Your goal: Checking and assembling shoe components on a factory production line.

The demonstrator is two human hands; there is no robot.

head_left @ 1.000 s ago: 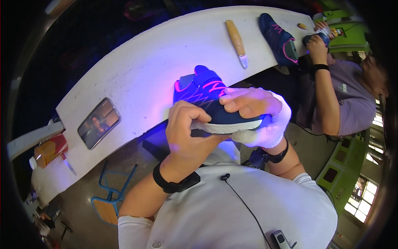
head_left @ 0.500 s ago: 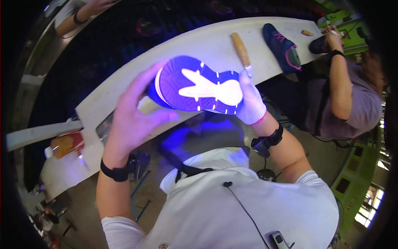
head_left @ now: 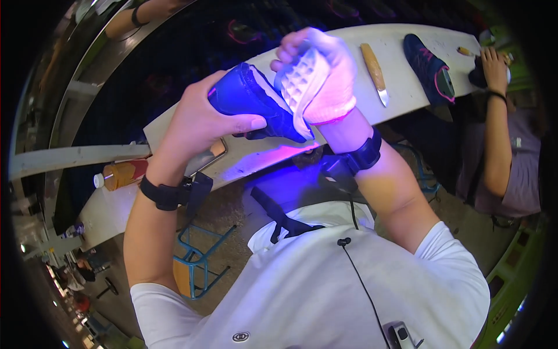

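My bare left hand (head_left: 195, 119) is closed round a dark blue shoe upper (head_left: 241, 96), its thumb lying across the lower side. To the right of it, my right hand (head_left: 336, 87), in a white knit glove, grips a pale sole (head_left: 303, 82). The sole's waffle-patterned inner face shows, and it is bent away from the upper. A gap separates the two at the top, while they meet at the lower end. Some of my right fingers are hidden behind the sole. Violet-blue light falls on both hands and the shoe.
On the white bench (head_left: 401, 70) lie a wooden-handled knife (head_left: 374, 71) and another dark shoe (head_left: 429, 68) with pink laces. A co-worker's hand (head_left: 495, 68) is at the far right. A bottle of amber liquid (head_left: 121, 174) and a phone-like slab (head_left: 208, 156) are at left. A blue-framed stool (head_left: 200, 262) stands below.
The shoe has turned from showing its outer sole to showing the upper and the sole's inner face, now parted at one end. My left hand has closed on the upper; my right hand moved up.
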